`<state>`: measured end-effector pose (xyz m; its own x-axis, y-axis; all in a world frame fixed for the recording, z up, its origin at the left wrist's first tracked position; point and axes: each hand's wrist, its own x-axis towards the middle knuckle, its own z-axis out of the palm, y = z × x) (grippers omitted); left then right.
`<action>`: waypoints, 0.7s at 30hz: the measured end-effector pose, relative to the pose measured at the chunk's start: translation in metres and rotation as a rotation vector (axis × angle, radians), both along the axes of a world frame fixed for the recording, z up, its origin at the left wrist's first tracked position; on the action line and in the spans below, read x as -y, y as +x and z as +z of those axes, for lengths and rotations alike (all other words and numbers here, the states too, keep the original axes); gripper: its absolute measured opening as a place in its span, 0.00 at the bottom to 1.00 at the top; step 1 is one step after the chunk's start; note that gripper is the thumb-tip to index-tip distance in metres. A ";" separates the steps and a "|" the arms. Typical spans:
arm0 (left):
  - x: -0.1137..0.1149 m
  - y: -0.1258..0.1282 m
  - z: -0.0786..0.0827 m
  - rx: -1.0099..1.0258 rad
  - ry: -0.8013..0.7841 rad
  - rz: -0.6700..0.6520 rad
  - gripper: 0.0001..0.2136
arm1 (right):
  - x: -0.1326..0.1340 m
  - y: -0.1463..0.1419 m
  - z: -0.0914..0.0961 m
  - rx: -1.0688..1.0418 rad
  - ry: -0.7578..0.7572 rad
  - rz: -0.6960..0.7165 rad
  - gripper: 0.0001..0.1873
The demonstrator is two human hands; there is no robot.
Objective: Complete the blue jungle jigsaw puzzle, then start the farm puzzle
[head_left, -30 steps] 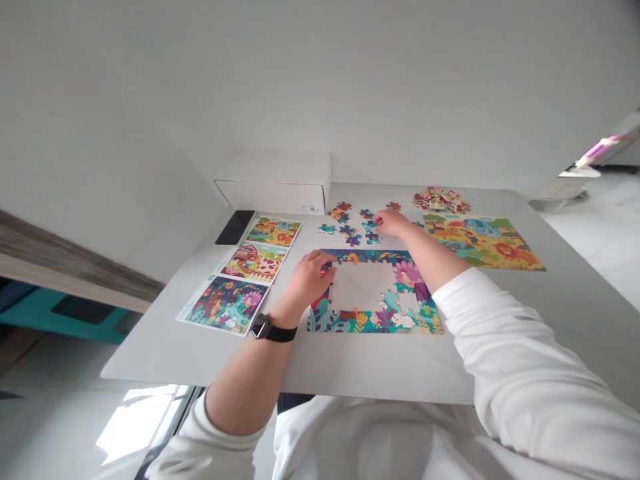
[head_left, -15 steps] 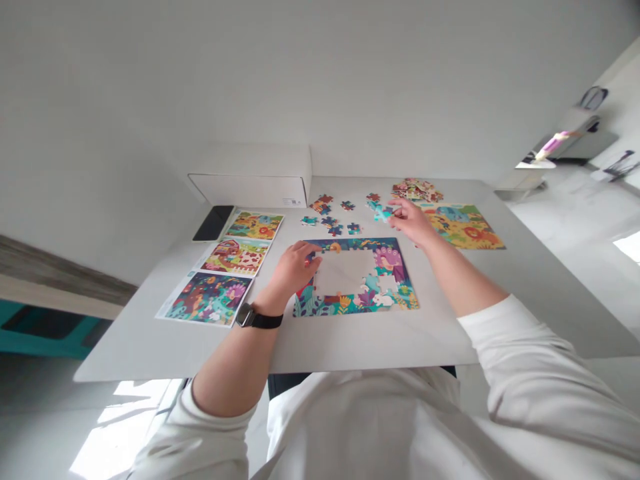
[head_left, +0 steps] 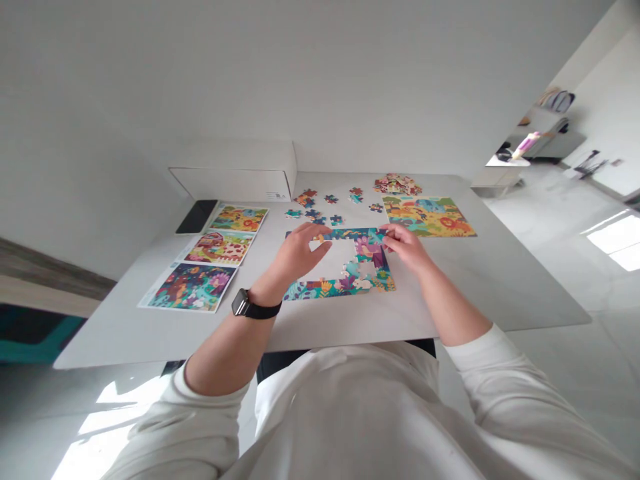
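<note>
A jigsaw puzzle (head_left: 325, 290) lies on the table, its colourful border joined around a bare middle. My left hand (head_left: 301, 252) is over its left side, thumb and fingers apart, covering part of the upper left border. Over the upper right corner, my right hand (head_left: 404, 245) pinches a teal puzzle piece (head_left: 379, 237). Whether that piece touches the border beneath I cannot tell. Several loose puzzle pieces (head_left: 337, 220) are scattered just behind the puzzle.
A yellow animal puzzle (head_left: 435, 217) lies to the right, with a heap of pieces (head_left: 397, 184) behind it. Picture sheets (head_left: 195, 288) and a dark phone (head_left: 197, 217) are on the left. A white box (head_left: 230, 184) stands against the wall.
My right hand has come nearer from the loose pieces to the puzzle's upper right corner, bringing the teal piece. My left hand stays over the left side. The whole view has shifted slightly.
</note>
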<state>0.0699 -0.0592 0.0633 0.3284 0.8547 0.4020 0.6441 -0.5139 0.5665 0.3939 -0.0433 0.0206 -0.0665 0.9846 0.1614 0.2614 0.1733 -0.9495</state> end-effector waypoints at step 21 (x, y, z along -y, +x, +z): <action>0.006 0.038 -0.046 0.033 -0.054 -0.093 0.12 | 0.008 -0.009 -0.011 0.038 0.029 0.132 0.22</action>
<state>0.1082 -0.0653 0.0168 0.3946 0.8421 0.3676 0.5760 -0.5384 0.6151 0.3845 -0.0511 0.0097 -0.2018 0.9619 0.1845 0.2707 0.2358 -0.9333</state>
